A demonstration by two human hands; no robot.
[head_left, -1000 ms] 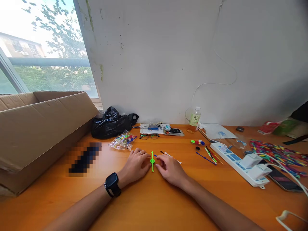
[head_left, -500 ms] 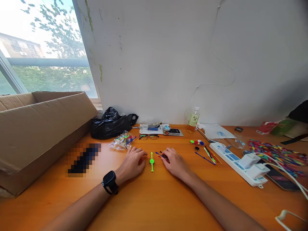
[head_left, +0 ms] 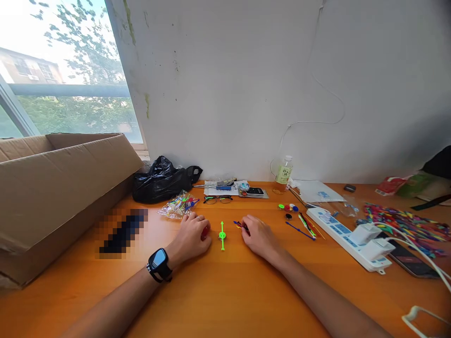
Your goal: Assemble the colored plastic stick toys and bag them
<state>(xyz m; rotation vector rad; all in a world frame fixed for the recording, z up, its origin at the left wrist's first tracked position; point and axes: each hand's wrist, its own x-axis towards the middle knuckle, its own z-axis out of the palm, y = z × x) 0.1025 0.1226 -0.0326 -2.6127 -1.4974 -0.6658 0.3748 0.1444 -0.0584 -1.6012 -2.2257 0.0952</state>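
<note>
1. Green arrow (head_left: 222,236) on table (head_left: 225,291), between hands, touching neither.
2. Left hand (head_left: 190,235): fingers curled round a red piece (head_left: 205,231).
3. Right hand (head_left: 260,235): fingers curled over slim pieces (head_left: 237,223); grip I cannot tell.
4. Risk: careless sideways brush could skew the arrow.

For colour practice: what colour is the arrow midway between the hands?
The arrow is green; head view.
</note>
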